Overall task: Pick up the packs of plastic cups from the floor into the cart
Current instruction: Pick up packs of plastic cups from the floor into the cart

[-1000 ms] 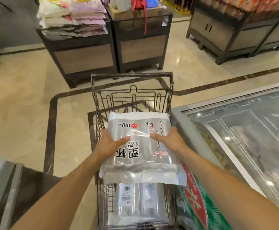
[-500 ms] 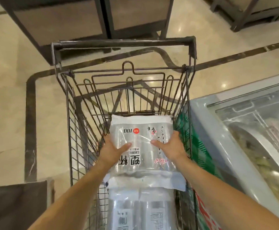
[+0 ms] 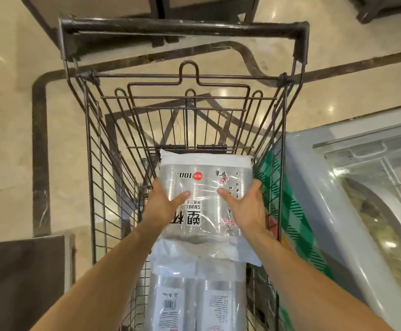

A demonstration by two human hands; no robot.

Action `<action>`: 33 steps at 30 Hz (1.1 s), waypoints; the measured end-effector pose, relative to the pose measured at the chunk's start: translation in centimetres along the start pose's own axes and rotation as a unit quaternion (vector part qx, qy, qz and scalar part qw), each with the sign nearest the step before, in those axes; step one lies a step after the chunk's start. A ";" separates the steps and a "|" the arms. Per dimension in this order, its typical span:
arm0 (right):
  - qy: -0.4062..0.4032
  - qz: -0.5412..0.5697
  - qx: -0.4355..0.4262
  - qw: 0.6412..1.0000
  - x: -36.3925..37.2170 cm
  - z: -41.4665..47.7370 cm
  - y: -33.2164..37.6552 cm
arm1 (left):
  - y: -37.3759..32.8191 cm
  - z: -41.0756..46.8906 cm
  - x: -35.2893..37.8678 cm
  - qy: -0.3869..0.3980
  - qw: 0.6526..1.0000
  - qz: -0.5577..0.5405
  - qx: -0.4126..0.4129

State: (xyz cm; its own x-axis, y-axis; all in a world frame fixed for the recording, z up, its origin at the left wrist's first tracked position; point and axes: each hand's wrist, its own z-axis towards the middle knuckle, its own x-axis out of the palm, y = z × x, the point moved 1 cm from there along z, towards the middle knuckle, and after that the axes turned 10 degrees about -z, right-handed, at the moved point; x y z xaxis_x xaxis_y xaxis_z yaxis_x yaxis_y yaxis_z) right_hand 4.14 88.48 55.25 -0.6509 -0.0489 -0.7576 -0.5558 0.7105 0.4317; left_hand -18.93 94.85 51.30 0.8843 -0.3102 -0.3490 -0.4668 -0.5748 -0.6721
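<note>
Cup pack [image 3: 203, 187] deeper in cart [image 3: 182, 27], "SUBEI 100PCS", L hand [image 3: 163, 207] + R hand [image 3: 246, 211] clamped on it.

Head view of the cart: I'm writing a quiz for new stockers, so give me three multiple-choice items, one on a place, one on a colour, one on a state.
1. Where is the large clear plastic pack of cups?
A on the floor
B inside the dark wire shopping cart, over a second clear pack
C on a shelf
2. The round mark beside "100" on it is:
A red
B blue
C yellow
3. How is it held?
A by one hand only
B by the left hand and right hand, at either side
C by nothing
Answers:
1. B: the cart's wires surround it.
2. A: the mark is red.
3. B: a hand grips each side.
</note>
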 end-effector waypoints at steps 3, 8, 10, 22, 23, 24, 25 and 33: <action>0.017 -0.052 -0.001 0.998 -1.4 -0.8 1.3 | -2.7 -2.6 -0.6 -0.008 0.995 0.096 0.005; -0.007 -0.139 -0.094 0.986 -5.2 -4.4 5.1 | -7.7 -8.6 -3.5 -0.054 0.967 0.227 0.105; -0.015 -0.188 -0.186 0.964 -7.0 -6.6 7.7 | -9.7 -11.8 -5.4 -0.085 0.940 0.302 0.136; 0.024 -0.316 -0.614 0.723 -1.2 -34.6 26.3 | 0.5 -40.1 -26.5 -0.385 0.832 0.397 -0.040; 0.042 -0.318 -0.643 0.695 0.1 -38.6 27.0 | 3.1 -43.6 -28.1 -0.405 0.828 0.381 -0.069; 0.055 -0.321 -0.672 0.665 1.4 -42.6 27.5 | 5.6 -47.3 -29.3 -0.429 0.820 0.366 -0.098; 0.063 -0.321 -0.700 0.635 2.8 -46.6 27.7 | 8.2 -51.0 -30.2 -0.450 0.812 0.349 -0.129; 0.121 -0.270 -0.866 0.404 8.1 -78.5 19.0 | 24.8 -84.0 -26.9 -0.549 0.726 0.207 -0.359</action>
State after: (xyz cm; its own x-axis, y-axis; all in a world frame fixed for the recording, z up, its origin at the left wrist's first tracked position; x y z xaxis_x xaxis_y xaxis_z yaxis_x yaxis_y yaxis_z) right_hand -52.26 46.43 95.78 -0.1086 -0.0855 -0.9904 -0.0423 -0.9950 0.0905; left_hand -55.00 25.31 98.88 -0.0443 -0.0051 -0.9990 -0.2302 -0.9730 0.0152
